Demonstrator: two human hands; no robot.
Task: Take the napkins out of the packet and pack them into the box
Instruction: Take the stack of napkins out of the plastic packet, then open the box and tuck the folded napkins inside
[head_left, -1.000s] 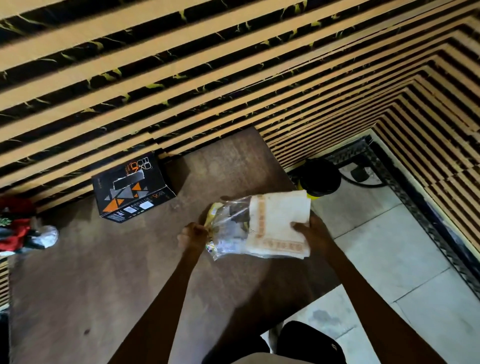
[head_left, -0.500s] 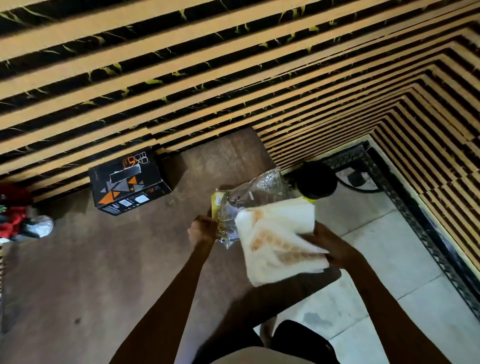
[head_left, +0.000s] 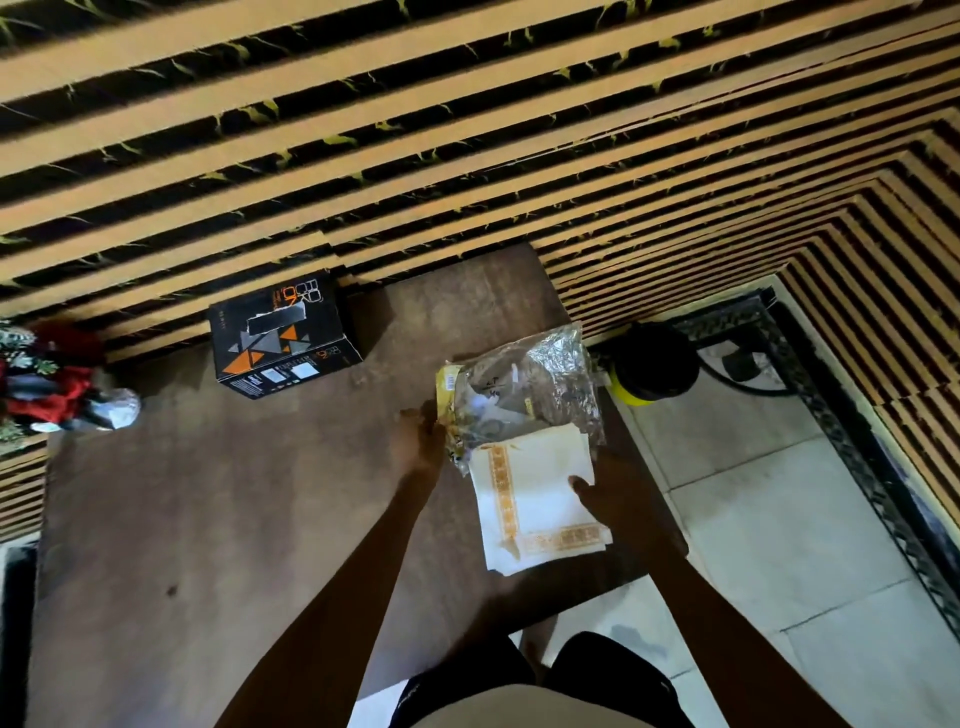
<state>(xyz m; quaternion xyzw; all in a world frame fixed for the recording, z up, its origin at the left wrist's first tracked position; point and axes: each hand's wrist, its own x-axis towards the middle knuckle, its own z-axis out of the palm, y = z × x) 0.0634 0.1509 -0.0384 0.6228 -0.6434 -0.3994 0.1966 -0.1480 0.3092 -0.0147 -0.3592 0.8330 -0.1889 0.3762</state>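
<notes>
A stack of white napkins (head_left: 535, 493) with an orange patterned border lies almost wholly out of the clear plastic packet (head_left: 524, 395), above the brown table's right side. My right hand (head_left: 608, 499) grips the stack's right edge. My left hand (head_left: 418, 441) pinches the packet's yellow-printed left edge. The packet looks crumpled and nearly empty, its mouth facing me. The black box (head_left: 283, 335) with orange triangles stands shut at the table's back, left of the packet and apart from both hands.
The brown table (head_left: 208, 519) ends just right of the napkins, with pale floor tiles (head_left: 779, 519) beyond. A black and yellow round object (head_left: 654, 366) sits on the floor by the wall. Red items and a crumpled white bag (head_left: 111, 410) lie at the table's left edge.
My right hand has drawn the napkin stack out of the packet toward me. The packet has swung upward and away, held by my left hand.
</notes>
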